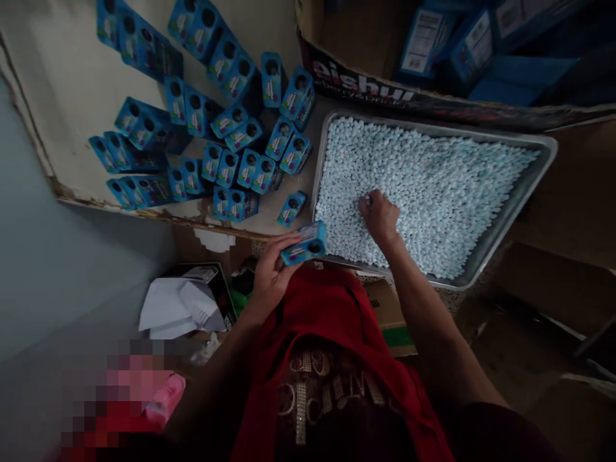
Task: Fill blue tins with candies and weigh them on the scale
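Note:
A small blue printed box [304, 242] with a round dark hole in its end is gripped in my left hand [272, 273], between thumb and fingers, just off the near left corner of the metal tray. My right hand [382, 218] reaches into a wide spread of small pale blue and white pellets [433, 186] in the metal tray [505, 240]. Its fingers are closed at the surface of the pellets. Something small and dark shows at the fingertips, too unclear to name.
Many similar blue boxes [235, 168] stand grouped on the table [72, 83] at left, holes upward. One single box [291, 208] stands close to the tray. Behind the tray is a large carton [356, 80] with more blue boxes. White papers [176, 305] lie below the table edge.

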A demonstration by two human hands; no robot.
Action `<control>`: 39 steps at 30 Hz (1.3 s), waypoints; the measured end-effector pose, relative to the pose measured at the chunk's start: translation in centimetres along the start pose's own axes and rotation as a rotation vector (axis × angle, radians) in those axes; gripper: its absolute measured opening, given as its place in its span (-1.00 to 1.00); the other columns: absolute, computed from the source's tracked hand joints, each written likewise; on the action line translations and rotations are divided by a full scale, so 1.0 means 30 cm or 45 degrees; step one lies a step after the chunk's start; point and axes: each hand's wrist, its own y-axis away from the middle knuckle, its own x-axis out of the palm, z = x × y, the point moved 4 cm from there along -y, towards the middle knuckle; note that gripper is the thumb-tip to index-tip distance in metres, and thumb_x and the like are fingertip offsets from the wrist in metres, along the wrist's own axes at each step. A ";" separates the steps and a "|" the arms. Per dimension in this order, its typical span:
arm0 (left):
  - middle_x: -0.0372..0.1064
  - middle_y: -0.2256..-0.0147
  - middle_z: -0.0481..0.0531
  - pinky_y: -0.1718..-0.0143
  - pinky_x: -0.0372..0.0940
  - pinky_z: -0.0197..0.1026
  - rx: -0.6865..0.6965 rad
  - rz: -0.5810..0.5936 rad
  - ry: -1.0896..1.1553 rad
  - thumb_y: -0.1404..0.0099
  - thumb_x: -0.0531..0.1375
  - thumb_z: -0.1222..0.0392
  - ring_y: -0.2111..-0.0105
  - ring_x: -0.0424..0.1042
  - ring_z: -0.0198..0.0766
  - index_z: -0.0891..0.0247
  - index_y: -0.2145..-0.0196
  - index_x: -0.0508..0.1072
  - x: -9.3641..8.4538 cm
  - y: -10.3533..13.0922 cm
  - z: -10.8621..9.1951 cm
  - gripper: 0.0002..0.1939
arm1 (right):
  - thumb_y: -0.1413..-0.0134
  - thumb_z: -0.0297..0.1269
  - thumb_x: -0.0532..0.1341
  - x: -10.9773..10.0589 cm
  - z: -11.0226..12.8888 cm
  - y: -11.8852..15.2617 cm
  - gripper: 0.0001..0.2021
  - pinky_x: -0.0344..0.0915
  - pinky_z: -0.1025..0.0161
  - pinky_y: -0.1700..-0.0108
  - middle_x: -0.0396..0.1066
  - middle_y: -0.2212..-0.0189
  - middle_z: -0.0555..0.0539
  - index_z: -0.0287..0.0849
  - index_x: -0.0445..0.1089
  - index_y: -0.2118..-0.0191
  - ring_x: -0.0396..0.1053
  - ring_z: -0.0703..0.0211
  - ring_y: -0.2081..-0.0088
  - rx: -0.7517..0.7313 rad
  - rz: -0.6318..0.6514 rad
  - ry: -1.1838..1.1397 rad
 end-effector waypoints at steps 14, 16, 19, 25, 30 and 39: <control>0.54 0.00 0.04 -0.14 0.48 -0.07 -0.363 -0.756 0.107 -0.20 0.52 -0.16 0.01 0.55 -0.06 0.13 -0.11 0.52 -0.161 0.054 0.332 -0.38 | -0.18 0.37 0.36 0.028 0.223 0.002 -0.47 0.18 0.24 0.48 0.34 0.43 -0.01 0.00 0.34 0.38 0.28 0.16 0.45 0.138 0.074 -1.735; 0.56 -0.03 0.08 -0.17 0.52 -0.02 -0.354 -0.727 0.073 -0.23 0.51 -0.22 -0.02 0.58 -0.01 0.13 -0.12 0.53 -0.155 0.055 0.321 -0.37 | -0.24 0.50 0.34 0.070 0.333 0.026 -0.36 0.12 0.25 0.53 0.22 0.50 0.05 0.01 0.25 0.42 0.16 0.20 0.52 0.124 0.097 -1.676; 0.57 -0.01 0.09 -0.11 0.56 -0.04 -0.370 -0.688 0.024 -0.30 0.51 -0.20 0.02 0.60 -0.03 0.14 -0.12 0.55 -0.175 0.100 0.291 -0.42 | -0.30 0.58 0.29 0.134 0.506 0.078 -0.30 0.15 0.25 0.53 0.13 0.52 0.08 0.03 0.20 0.43 0.12 0.21 0.54 0.054 0.145 -1.659; 0.55 0.01 0.08 -0.01 0.56 -0.11 -0.446 -0.684 -0.009 -0.33 0.50 -0.14 0.05 0.60 -0.06 0.14 -0.10 0.57 -0.272 0.209 0.276 -0.49 | -0.45 0.39 0.25 0.207 0.651 0.121 -0.41 0.42 0.09 0.24 0.26 0.46 0.00 0.04 0.36 0.44 0.32 0.08 0.39 -0.293 0.090 -1.580; 0.52 0.09 0.00 0.04 0.48 -0.17 -0.424 -0.839 -0.037 -0.29 0.50 -0.06 0.16 0.52 -0.16 0.16 -0.09 0.55 -0.343 0.198 0.302 -0.49 | -0.45 0.32 0.27 0.205 0.650 0.144 -0.40 0.47 -0.03 0.05 0.32 0.46 -0.06 0.04 0.39 0.53 0.40 -0.01 0.31 -0.437 0.013 -1.358; 0.47 0.03 0.03 -0.11 0.47 -0.09 -0.404 -0.997 -0.013 -0.28 0.46 -0.12 0.07 0.50 -0.12 0.15 -0.12 0.49 -0.386 0.195 0.362 -0.44 | -0.50 0.17 0.15 0.155 0.622 0.175 -0.58 0.53 -0.15 -0.14 0.48 0.31 -0.10 0.05 0.45 0.34 0.55 -0.10 0.14 -0.435 -0.035 -1.177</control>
